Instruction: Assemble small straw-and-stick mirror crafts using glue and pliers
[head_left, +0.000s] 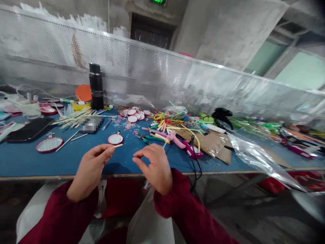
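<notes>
My left hand [91, 167] is closed in a pinch on a thin pale wooden stick [117, 145] whose tip points right. My right hand [153, 166] is curled round a slim whitish stick [146, 184] that pokes out below the palm and above the fingers. Both hands hover over the near edge of the blue table [63, 162]. A small round red-rimmed mirror [115, 139] lies just beyond my left hand. Green-handled pliers [148, 138] and a pink glue gun [177, 139] lie beyond my right hand.
A black flask [95, 86] stands at the back by a perforated metal screen [152, 67]. More round mirrors [49, 144], wooden sticks [73, 118], a black phone [30, 129], coloured bands, cardboard [213, 142] and a clear plastic bag [254, 156] litter the table.
</notes>
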`<action>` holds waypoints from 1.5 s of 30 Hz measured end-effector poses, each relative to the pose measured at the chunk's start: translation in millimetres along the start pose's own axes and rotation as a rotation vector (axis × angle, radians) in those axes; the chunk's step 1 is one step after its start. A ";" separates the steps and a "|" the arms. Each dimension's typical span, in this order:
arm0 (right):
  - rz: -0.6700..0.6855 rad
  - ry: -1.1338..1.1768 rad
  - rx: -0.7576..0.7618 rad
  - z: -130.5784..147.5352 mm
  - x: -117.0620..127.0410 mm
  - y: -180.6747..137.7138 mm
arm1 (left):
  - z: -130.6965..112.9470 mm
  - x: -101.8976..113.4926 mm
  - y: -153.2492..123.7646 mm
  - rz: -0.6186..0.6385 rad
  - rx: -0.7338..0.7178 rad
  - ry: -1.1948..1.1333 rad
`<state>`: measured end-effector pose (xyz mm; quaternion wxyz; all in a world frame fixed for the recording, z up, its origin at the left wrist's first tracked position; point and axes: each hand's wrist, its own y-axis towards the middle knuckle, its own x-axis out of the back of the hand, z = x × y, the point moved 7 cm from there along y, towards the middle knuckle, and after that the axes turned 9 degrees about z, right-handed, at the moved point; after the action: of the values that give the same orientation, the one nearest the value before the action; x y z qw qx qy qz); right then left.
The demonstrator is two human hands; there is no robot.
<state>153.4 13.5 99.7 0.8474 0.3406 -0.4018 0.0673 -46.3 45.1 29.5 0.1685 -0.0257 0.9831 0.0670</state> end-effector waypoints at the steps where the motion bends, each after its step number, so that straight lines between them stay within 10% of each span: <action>1: -0.001 -0.018 -0.016 -1.9 -0.6 -5.0 | 1.0 4.9 0.3 -0.021 0.008 0.011; 20: -0.140 -0.515 -0.320 -91.6 66.7 -24.3 | 5.4 13.2 1.0 -0.029 -0.039 0.051; 29: -0.083 0.168 -0.054 -17.9 3.4 5.2 | 13.1 -11.7 -1.0 0.088 -0.049 0.106; 45: -0.084 0.166 0.006 -6.2 -8.9 14.0 | 4.3 -14.6 -6.3 0.153 -0.057 0.288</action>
<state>145.9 29.5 97.8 0.8787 0.3532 -0.3154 0.0608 -30.7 39.8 29.6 0.0196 0.0348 0.9939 0.1031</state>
